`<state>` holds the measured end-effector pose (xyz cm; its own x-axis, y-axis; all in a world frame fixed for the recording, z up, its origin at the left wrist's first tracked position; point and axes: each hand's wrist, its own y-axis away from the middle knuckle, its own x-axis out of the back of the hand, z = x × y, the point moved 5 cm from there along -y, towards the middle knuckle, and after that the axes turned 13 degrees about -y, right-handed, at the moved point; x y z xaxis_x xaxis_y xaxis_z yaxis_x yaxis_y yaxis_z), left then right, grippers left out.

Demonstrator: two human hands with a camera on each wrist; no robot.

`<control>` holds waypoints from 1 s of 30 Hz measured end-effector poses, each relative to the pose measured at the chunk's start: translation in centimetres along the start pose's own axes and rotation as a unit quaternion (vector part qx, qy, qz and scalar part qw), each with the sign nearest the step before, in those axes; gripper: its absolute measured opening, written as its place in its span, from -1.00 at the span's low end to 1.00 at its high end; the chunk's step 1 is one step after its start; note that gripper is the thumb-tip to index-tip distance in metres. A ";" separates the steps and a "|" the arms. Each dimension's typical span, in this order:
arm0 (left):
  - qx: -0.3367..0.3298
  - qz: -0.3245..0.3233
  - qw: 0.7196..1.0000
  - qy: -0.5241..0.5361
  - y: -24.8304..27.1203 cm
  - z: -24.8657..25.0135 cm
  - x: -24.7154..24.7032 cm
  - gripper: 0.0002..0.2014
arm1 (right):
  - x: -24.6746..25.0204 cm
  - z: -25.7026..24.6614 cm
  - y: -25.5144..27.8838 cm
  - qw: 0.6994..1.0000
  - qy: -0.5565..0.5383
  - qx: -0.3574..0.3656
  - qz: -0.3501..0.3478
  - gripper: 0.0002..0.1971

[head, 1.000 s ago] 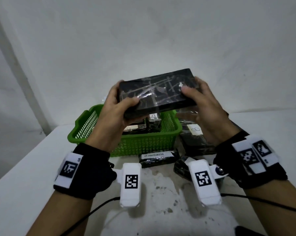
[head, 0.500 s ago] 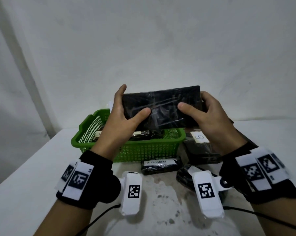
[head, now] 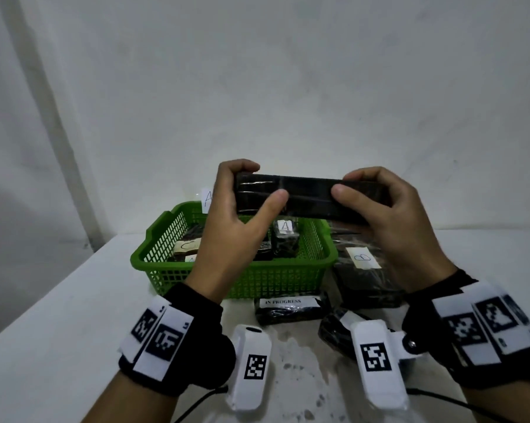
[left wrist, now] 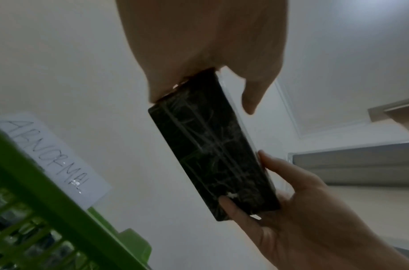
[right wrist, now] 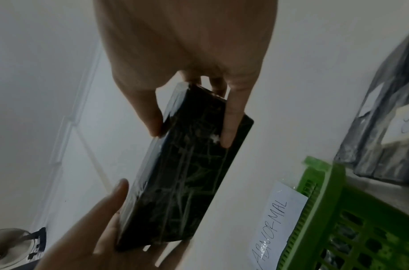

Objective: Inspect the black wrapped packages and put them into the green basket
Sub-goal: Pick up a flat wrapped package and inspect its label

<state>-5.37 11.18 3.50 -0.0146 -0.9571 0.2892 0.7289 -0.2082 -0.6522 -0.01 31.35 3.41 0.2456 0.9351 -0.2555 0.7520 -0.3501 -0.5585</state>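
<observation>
Two hands on one black wrapped package (head: pixel 311 198), held edge-on above green basket (head: pixel 233 279). Left hand (head: pixel 236 224) grips left end, right hand (head: pixel 389 221) right end, thumbs on near face. More packages in basket, others right of it.

Left wrist view: fingers curled round package end, "ABNORMAL" label (left wrist: pixel 53 159) on basket rim.

Right wrist view: fingers (right wrist: pixel 231 118) pinching package, same label lower right.

Sorting or inspection station: bare white table (head: pixel 59 315), green basket (head: pixel 257 279) tagged "ABNORMAL" (right wrist: pixel 274 226), "IN PROGRESS" label (head: pixel 283 301).
</observation>
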 end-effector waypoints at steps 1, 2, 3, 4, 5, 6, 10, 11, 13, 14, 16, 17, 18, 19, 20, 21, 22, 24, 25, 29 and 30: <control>0.011 -0.003 1.000 -0.005 0.0 -0.1 -0.1 -0.61 | 0.1 -0.4 0.1 0.999 0.023 0.025 0.002 -0.77; 0.027 -0.007 1.000 -0.001 -0.1 -0.4 -0.2 -0.58 | 0.2 -0.8 0.2 0.998 0.047 0.046 0.006 -0.74; 0.044 -0.013 0.999 0.007 -0.1 -0.7 -0.3 -0.56 | 0.3 -1.1 0.2 0.995 0.071 0.063 0.011 -0.71; 0.059 -0.017 0.998 0.014 0.0 -0.9 -0.4 -0.56 | 0.3 -1.4 0.4 0.993 0.092 0.076 0.015 -0.68; 0.063 -0.018 0.998 0.016 -0.1 -1.0 -0.4 -0.57 | 0.2 -1.5 0.5 0.990 0.109 0.088 0.019 -0.66; 0.062 -0.019 0.998 0.013 -0.1 -0.9 -0.4 -0.58 | 0.1 -1.6 0.5 0.988 0.123 0.096 0.021 -0.64; 0.045 -0.014 0.999 -0.012 0.0 -0.5 0.1 -0.60 | -0.3 -1.2 0.5 0.985 0.142 0.092 0.016 -0.63; 0.045 -0.009 0.999 -0.003 -0.1 -0.4 0.3 -0.60 | -0.3 -1.4 0.5 0.985 0.145 0.093 0.013 -0.64; 0.076 -0.013 0.996 0.053 -0.4 -0.6 0.6 -0.61 | -0.2 -1.8 0.5 0.981 0.157 0.112 -0.001 -0.66; 0.105 -0.022 0.990 0.090 -0.5 -0.9 0.6 -0.62 | -0.2 -1.9 0.5 0.979 0.161 0.125 -0.010 -0.67; 0.148 -0.036 0.978 0.145 -0.6 -1.4 0.5 -0.61 | -0.4 -2.0 0.7 0.981 0.140 0.130 -0.023 -0.76; 0.152 -0.037 0.976 0.151 -0.6 -1.5 0.4 -0.58 | -0.5 -1.8 0.6 0.985 0.118 0.123 -0.022 -0.80; 0.142 -0.031 0.979 0.143 -0.6 -1.5 0.4 -0.53 | -0.6 -1.7 0.6 0.988 0.098 0.119 -0.018 -0.83; 0.119 -0.025 0.984 0.127 -0.4 -1.3 0.4 -0.50 | -0.6 -1.5 0.5 0.990 0.085 0.116 -0.010 -0.85; 0.093 -0.022 0.989 0.116 -0.3 -1.0 0.4 -0.47 | -0.6 -1.3 0.4 0.992 0.070 0.107 -0.002 -0.78; 0.071 -0.021 0.991 0.114 -0.2 -0.8 0.4 -0.44 | -0.5 -1.1 0.4 0.995 0.053 0.088 0.003 -0.64; 0.056 -0.024 0.991 0.118 -0.1 -0.6 0.3 -0.40 | -0.4 -0.8 0.3 0.997 0.039 0.061 0.009 -0.51; 0.057 -0.031 0.989 0.134 -0.1 -0.5 0.1 -0.37 | -0.2 -0.2 0.4 1.000 0.026 0.003 0.005 -0.40; 0.068 -0.030 0.988 0.138 -0.1 -0.7 0.0 -0.38 | -0.2 0.1 0.4 0.999 0.026 -0.016 -0.008 -0.39; 0.124 -0.016 0.982 0.139 0.0 -2.1 -0.6 -0.45 | -0.7 0.0 0.5 0.997 0.063 0.006 -0.041 -0.39; 0.129 -0.018 0.981 0.142 0.0 -2.3 -0.6 -0.46 | -0.8 0.0 0.5 0.996 0.075 0.015 -0.042 -0.40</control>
<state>-6.93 11.29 1.77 -0.2081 -0.9750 0.0781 0.8724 -0.2211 -0.4360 0.16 30.44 3.39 0.2731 0.9580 -0.0876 0.7550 -0.2698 -0.5976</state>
